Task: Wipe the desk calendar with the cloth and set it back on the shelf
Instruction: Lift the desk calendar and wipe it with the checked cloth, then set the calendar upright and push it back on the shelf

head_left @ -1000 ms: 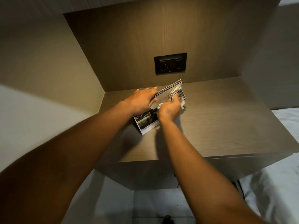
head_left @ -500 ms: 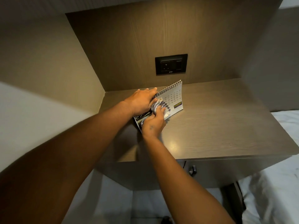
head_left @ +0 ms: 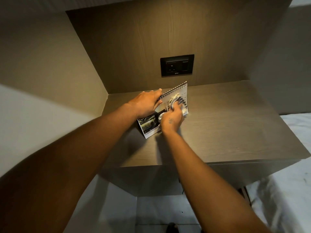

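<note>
the wooden shelf (head_left: pixel 227 125) fills the alcove, a broad brown top with a panelled back wall (head_left: pixel 151 39) behind it and a black socket plate (head_left: pixel 177 65) set into that wall. to the right, lower down, lies white bedding (head_left: pixel 286 190). the desk calendar (head_left: pixel 149 126) stands on the shelf near its back left corner, propped like a tent with its spiral binding along the top edge and a dark photo on the lower left of its front page. the left hand (head_left: pixel 146 103) lies flat with fingers together over the top left of the binding, pressing down to steady it. the right hand (head_left: pixel 171 118) is closed around a bunched, patterned cloth (head_left: pixel 178 101) and pushes it against the date grid on the right half of the page; the motion blur hides exactly how the fingers wrap it. by my judgement the wiping is under way and the setting back is not yet done. the risks look plain: a hard sideways stroke could fold or tear the thin page at the wire loops, or collapse the tent stand if the left hand presses too heavily. if that hand lets go early, the light calendar may skid across the smooth top toward the wall or tip onto its face.
</note>
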The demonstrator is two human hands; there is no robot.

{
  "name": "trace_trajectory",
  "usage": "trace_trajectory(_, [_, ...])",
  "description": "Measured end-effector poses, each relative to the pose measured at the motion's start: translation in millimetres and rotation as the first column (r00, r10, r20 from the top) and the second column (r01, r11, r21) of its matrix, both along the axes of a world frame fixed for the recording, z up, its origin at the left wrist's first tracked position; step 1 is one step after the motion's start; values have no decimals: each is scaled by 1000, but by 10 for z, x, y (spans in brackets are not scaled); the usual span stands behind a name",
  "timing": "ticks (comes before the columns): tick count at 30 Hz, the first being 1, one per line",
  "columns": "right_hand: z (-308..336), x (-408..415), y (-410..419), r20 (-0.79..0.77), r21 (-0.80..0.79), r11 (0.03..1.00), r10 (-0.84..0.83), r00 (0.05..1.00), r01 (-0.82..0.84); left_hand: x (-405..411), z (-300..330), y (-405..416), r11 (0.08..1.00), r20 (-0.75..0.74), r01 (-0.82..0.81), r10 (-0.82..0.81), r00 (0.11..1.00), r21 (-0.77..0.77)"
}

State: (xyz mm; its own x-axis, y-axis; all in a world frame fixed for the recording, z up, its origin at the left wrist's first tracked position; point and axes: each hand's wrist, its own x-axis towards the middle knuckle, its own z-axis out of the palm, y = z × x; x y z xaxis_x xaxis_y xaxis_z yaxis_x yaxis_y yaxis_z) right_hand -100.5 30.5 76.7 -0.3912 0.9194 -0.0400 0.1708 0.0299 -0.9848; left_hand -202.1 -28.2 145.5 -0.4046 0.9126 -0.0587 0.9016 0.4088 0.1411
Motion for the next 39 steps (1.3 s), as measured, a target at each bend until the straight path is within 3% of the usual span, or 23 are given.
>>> trace_trajectory(2, [-10, 54, -188, -13, -29, 999, -23, 1000, 23, -1, -11, 12, 1000, 3, 7, -7, 1000, -7])
trace_trajectory(6, [-26, 154, -475, 64, 76, 983, 160, 985, -165, -95, -61, -113, 999, 10, -36, 36, 999, -10])
trace_trajectory(8, [-67, 187, -362, 206, 138, 967, 183, 961, -214, -126, -71, -166, 998, 9, -52, 52, 999, -18])
trace_trajectory(10, [-126, 267, -199, 487, 212, 919, 197, 851, -334, -150, -86, -192, 997, 14, -65, 65, 998, -31])
trace_trajectory(12, [-175, 381, -2, 646, 263, 875, 153, 748, -407, -140, -67, -187, 998, 12, -61, 61, 998, -23])
trace_trajectory(15, [-309, 551, 185, 757, 249, 862, 111, 644, -442, -138, -49, -167, 998, 16, -63, 63, 998, -16])
trace_trajectory(19, [-558, 730, 108, 847, 274, 750, 108, 520, -602, -145, -66, -181, 998, 14, -64, 65, 998, -17])
trace_trajectory(21, [-573, 745, 107, 864, 240, 739, 134, 486, -630, -149, -58, -195, 998, 26, -68, 69, 997, -17])
trace_trajectory(23, [-468, 661, 197, 833, 220, 765, 176, 525, -605, -223, 1, -178, 998, 40, -65, 66, 997, -17])
trace_trajectory(25, [-331, 667, 264, 737, 268, 801, 187, 650, -535, -207, 49, -209, 997, 50, -78, 77, 996, 6])
trace_trajectory(27, [-184, 702, 378, 585, 367, 833, 139, 799, -413, -146, 82, -296, 967, 92, -177, 162, 982, 182])
trace_trajectory(30, [153, 635, 708, 364, 270, 942, 94, 926, -201, -17, 89, -490, 773, 176, -460, 428, 886, 437])
trace_trajectory(32, [389, 449, 882, 312, 142, 972, 136, 940, -187, 7, 14, -674, 646, 222, -661, 630, 744, 383])
trace_trajectory(34, [559, 244, 954, 294, 39, 979, 181, 938, -201, 72, -100, -815, 590, 322, -775, 705, 632, 228])
trace_trajectory(36, [638, 71, 985, 293, -88, 977, 210, 933, -193, 128, -203, -844, 577, 464, -804, 679, 569, 143])
trace_trajectory(39, [663, -98, 966, 317, -154, 966, 249, 915, -209, 61, -255, -814, 525, 556, -822, 624, 549, 221])
